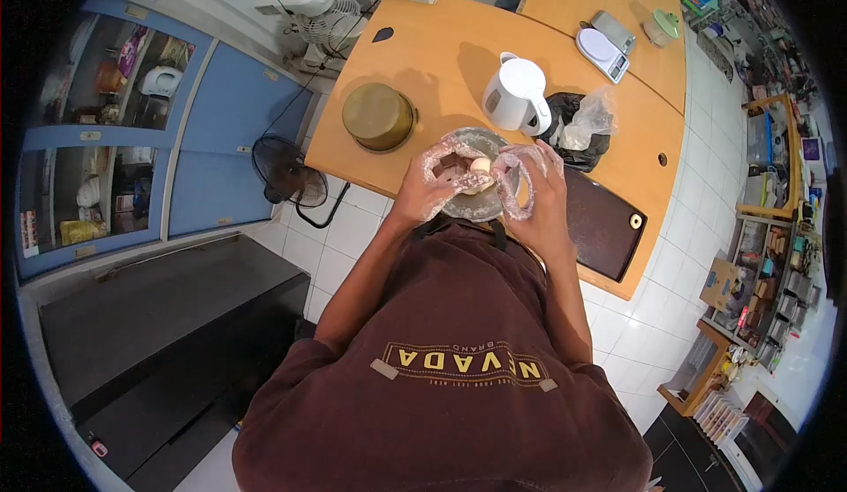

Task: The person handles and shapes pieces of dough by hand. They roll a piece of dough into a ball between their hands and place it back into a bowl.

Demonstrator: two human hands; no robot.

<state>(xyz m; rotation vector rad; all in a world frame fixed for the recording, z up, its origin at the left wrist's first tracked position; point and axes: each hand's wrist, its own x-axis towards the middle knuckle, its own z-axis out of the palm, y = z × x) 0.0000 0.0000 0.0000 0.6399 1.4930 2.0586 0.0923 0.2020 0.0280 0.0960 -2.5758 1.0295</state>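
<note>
Over a metal bowl [481,206] at the table's near edge, both of my hands are coated in white flour. A small pale piece of dough [481,166] sits between them, above the bowl. My left hand [443,179] curls its fingers and thumb around the dough from the left. From the right, my right hand [533,180] pinches at the dough's edge, its thumb and fingers bent into a loop. My fingers cover part of the dough, so its full shape is hidden.
A dark tray [600,223] with a small dough ring [636,221] lies right of the bowl. Beyond are a white electric kettle [515,95], a black plastic bag [589,143] and a kitchen scale [603,54]. A brownish round pot [378,117] stands left; a black fan [287,174] is beside the table.
</note>
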